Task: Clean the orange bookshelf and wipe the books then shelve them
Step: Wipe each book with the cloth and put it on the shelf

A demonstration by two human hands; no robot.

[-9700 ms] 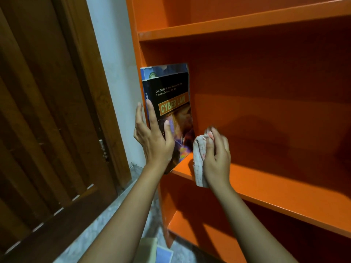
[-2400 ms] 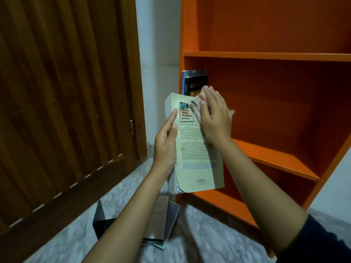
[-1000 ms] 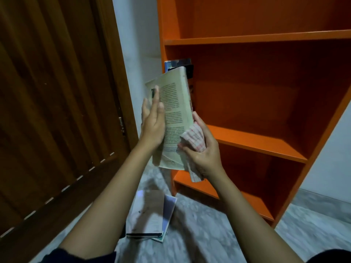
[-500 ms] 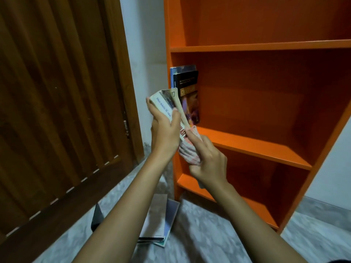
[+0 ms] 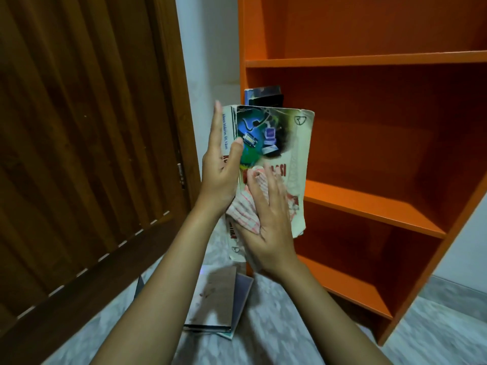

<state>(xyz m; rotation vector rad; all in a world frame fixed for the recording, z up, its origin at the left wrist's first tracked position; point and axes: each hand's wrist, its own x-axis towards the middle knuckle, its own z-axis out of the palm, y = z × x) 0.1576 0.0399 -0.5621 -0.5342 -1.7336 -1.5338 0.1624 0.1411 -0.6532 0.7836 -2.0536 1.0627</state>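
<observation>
Cream paperback book (image 5: pixel 287 143): held upright in front of the left end of the orange bookshelf (image 5: pixel 369 200), long axis near vertical, spine to the left, front cover facing the camera.

Hands:
- Left hand (image 5: pixel 221 169): grips the spine edge, fingers straight up along it and thumb laid across the cover.
- Right hand (image 5: pixel 268 222): fingers spread and fairly flat, pressing the striped cloth (image 5: pixel 243 212) against the lower half of the cover.

Governing relation: the shelved books (image 5: pixel 263 96) stand at the left end of the middle shelf, directly behind the held book's top edge. The free shelf space lies just right of them. The held book is already aligned upright with them, so shelving would likely call for a push forward and slightly right. The left hand carries the book and is the nearer hand to that slot.

More books (image 5: pixel 218 301) lie stacked on the floor below the hands, not yet wiped, as judged.

Change from half a second earlier: the book was then edge-on, with the cloth at its lower corner. The cover has since turned to the camera, and the cloth now lies flat on it.
</observation>
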